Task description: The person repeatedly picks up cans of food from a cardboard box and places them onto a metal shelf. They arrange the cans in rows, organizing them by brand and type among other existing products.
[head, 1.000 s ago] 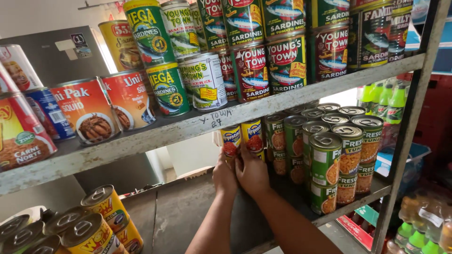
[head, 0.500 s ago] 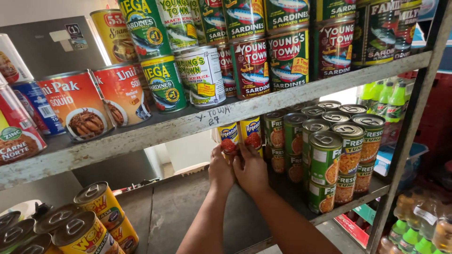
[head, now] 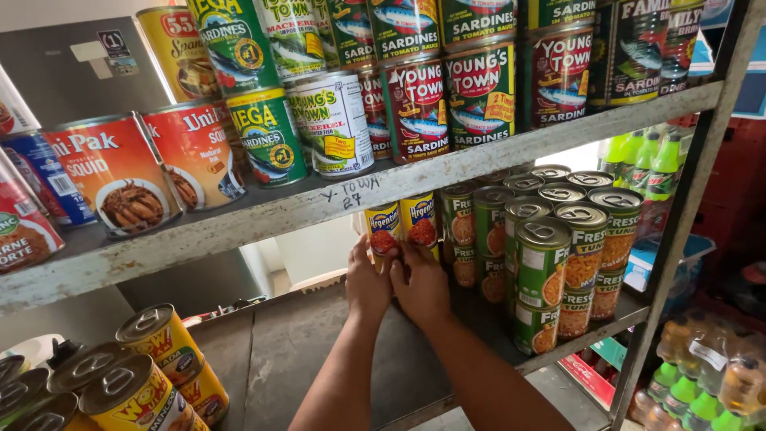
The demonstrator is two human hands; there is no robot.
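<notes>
Grey metal shelving rack (head: 335,209): upper shelf above hands, dark lower shelf under them. Since a second ago, hands stay pressed together at same spot on lower shelf; view only drifts, cans unmoved, so grip looks settled. Right of hands: block of stacked green-labelled tins (head: 550,263), close, hemming that side. Pair of yellow-labelled tins (head: 403,225) just above fingertips. Left hand (head: 368,279) and right hand (head: 420,279) touching, fingers cupped at tins' base; actual clamp unclear.
</notes>
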